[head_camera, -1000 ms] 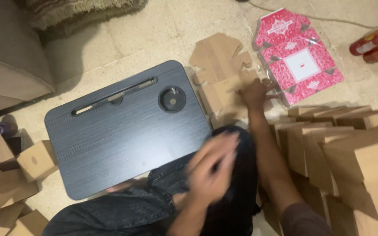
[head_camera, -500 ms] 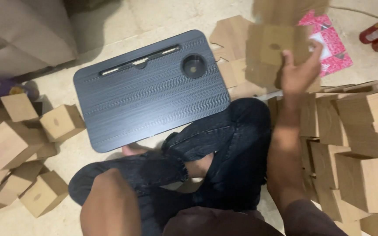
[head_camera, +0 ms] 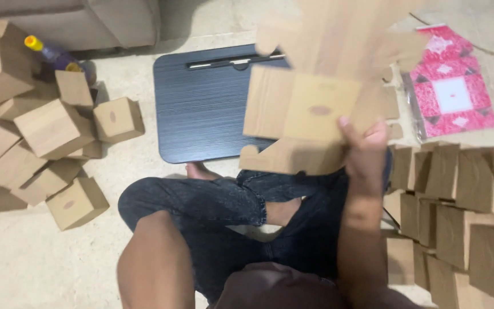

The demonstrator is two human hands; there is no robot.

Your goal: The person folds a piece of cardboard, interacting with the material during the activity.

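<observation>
My right hand (head_camera: 364, 150) is shut on the lower edge of a flat, unfolded brown cardboard box blank (head_camera: 310, 109). It holds the blank up in the air, over the right part of a black lap desk (head_camera: 201, 109) that lies on the floor in front of my crossed legs (head_camera: 230, 200). Only my left forearm (head_camera: 155, 266) shows, at the bottom of the view; the left hand itself is out of sight. The blank hides the desk's right side.
Several folded brown boxes (head_camera: 52, 129) lie heaped on the floor at the left. Upright flat cardboard blanks (head_camera: 464, 194) stand packed at the right. A pink and red flat packet (head_camera: 453, 97) lies far right. A sofa base (head_camera: 87, 23) and a purple bottle (head_camera: 52, 54) are at the top left.
My right hand took a cardboard blank from the pile beyond the desk and raised it toward me. My left hand dropped out of view.
</observation>
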